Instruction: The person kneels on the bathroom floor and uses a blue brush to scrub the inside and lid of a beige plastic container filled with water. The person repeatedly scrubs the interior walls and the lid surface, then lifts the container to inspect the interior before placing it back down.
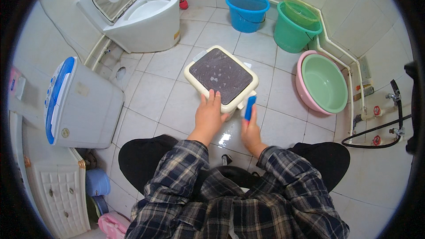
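Note:
Before me on the tiled floor stands a cream plastic container (pixel 255 79), probably a lidded bin. Its dark brown patterned top panel (pixel 220 73) is wet, with pale patches of water or suds. My left hand (pixel 210 114) rests on the near left edge of this top, fingers spread over the rim. In my right hand (pixel 251 136) is a narrow blue hand tool (pixel 250 108), held upright just off the near right corner. Blur hides its exact kind. The container's sides are mostly hidden beneath the top.
A white toilet (pixel 146 30) and a washing machine (pixel 89 106) stand at left. Farther off are a blue bucket (pixel 247 15) and a green bucket (pixel 292 36). Stacked basins (pixel 323 83) lean by the right wall, near pipes and a black hose (pixel 368 146). Water glistens on the floor (pixel 227 136).

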A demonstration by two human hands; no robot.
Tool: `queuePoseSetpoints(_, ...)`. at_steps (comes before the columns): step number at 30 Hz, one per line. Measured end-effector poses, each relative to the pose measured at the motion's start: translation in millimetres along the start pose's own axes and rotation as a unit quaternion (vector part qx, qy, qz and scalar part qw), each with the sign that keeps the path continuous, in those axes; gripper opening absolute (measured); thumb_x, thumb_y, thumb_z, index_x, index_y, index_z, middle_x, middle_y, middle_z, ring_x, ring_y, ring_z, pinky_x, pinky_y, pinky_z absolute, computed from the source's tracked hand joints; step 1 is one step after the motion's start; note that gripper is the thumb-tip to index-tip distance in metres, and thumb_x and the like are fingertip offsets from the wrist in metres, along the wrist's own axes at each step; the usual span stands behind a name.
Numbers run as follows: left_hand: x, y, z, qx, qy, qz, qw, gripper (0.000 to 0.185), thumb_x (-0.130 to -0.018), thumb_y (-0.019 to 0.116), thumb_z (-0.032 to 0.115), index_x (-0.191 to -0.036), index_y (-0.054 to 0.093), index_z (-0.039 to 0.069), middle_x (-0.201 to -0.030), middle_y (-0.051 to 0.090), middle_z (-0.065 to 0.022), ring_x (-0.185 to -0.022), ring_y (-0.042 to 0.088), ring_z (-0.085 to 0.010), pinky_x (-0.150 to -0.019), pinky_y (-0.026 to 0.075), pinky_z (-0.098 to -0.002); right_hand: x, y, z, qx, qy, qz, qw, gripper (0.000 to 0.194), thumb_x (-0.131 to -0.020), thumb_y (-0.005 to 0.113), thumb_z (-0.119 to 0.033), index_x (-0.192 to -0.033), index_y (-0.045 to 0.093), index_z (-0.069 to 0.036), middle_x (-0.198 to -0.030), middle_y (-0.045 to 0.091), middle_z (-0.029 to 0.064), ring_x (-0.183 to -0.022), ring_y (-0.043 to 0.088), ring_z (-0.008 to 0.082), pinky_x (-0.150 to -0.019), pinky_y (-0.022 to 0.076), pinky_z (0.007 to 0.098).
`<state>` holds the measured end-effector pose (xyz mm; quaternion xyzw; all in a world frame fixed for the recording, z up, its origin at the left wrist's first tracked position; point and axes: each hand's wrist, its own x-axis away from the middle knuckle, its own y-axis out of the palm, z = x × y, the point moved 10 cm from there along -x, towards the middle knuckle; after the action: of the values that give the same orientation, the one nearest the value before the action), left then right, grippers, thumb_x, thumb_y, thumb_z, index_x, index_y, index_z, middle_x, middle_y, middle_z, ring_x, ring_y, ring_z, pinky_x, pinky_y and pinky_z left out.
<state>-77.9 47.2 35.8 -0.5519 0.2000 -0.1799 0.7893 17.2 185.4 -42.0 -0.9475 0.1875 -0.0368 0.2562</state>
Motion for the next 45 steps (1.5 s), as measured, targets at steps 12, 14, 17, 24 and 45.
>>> queuePoseSetpoints(12, -7.6, -3.1, 7.7, 0.048, 0.035, 0.004, 0.998, 0.065, -0.084, 0.072, 0.025, -0.139, 0.047, 0.002, -0.144, 0.048, -0.0214, -0.131, 0.047, -0.0436, -0.103, 0.046, -0.0456, -34.2, -22.4, -0.1, 0.057, 0.007, 0.007, 0.998, 0.069, -0.101, 0.046, -0.016, -0.158, 0.008, -0.019, -0.11, 0.064, 0.0332, -0.087, 0.066, 0.0469, -0.073, 0.0519, 0.0487)
queuePoseSetpoints(14, -12.6, -8.5, -3.4, 0.087, 0.042, 0.005, 0.995, 0.059, -0.087, 0.069, 0.025, -0.137, 0.048, 0.002, -0.139, 0.053, -0.0216, -0.13, 0.048, -0.0422, -0.102, 0.046, -0.0455, -41.1, -37.6, -7.9, 0.08, 0.014, 0.033, 0.996, 0.068, -0.101, 0.046, -0.016, -0.158, 0.01, -0.022, -0.109, 0.064, 0.0316, -0.087, 0.066, 0.0466, -0.073, 0.0519, 0.0482)
queuePoseSetpoints(17, -22.3, -11.8, -68.4, 0.233, -0.13, 0.06, 0.962, 0.055, -0.089, 0.065, 0.023, -0.135, 0.049, -0.001, -0.135, 0.055, -0.0232, -0.131, 0.046, -0.0408, -0.106, 0.043, -0.0455, -53.3, -62.3, -11.3, 0.094, 0.027, 0.052, 0.994, 0.068, -0.1, 0.048, -0.017, -0.158, 0.012, -0.022, -0.106, 0.066, 0.0291, -0.088, 0.067, 0.0445, -0.074, 0.0517, 0.048)
queuePoseSetpoints(24, -33.0, 3.5, -123.2, 0.3, -0.248, 0.102, 0.915, 0.068, -0.092, 0.062, 0.034, -0.137, 0.035, -0.011, -0.13, 0.057, -0.0252, -0.122, 0.055, -0.0402, -0.102, 0.043, -0.0437, -91.3, -88.2, -17.0, 0.231, -0.029, 0.047, 0.971, 0.059, -0.096, 0.055, -0.021, -0.152, 0.037, -0.021, -0.097, 0.068, 0.0247, -0.083, 0.067, 0.0399, -0.072, 0.0511, 0.0479)
queuePoseSetpoints(45, -36.2, 41.2, -142.3, 0.401, -0.313, 0.094, 0.856, 0.06, -0.093, 0.058, 0.041, -0.125, 0.054, -0.009, -0.109, 0.067, -0.0241, -0.105, 0.064, -0.0356, -0.091, 0.049, -0.0413, -91.8, -101.7, -83.1, 0.398, -0.074, -0.027, 0.914, 0.044, -0.092, 0.063, -0.028, -0.136, 0.058, -0.025, -0.089, 0.062, 0.0144, -0.077, 0.065, 0.0347, -0.066, 0.0515, 0.0468)
